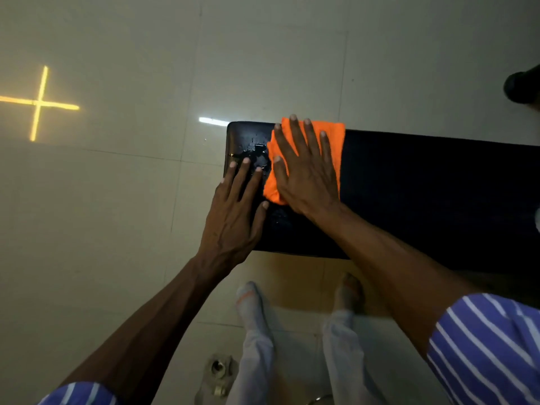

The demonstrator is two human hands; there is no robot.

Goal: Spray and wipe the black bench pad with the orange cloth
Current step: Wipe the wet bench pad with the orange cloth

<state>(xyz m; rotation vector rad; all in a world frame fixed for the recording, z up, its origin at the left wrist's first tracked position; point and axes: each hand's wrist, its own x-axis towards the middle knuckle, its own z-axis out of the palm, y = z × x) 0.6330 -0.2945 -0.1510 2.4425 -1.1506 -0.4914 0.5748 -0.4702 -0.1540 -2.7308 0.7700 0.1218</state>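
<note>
Two hands on one black bench pad (pixel 409 185). Right hand (pixel 304 171): grip wide, fingers spread, pressing flat on the orange cloth (pixel 333 141) near the pad's left end. Left hand (pixel 233 209): grip wide, flat on the pad beside the cloth. Wet droplets (pixel 254 153) between them. Tiled floor (pixel 117 200) below.

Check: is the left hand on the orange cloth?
No, the left hand lies flat on the bare bench pad; only the right hand presses the orange cloth.

A dim floor (pixel 117 214) of pale glossy tiles is seen, marked by a glowing yellow cross (pixel 38 103).
</note>
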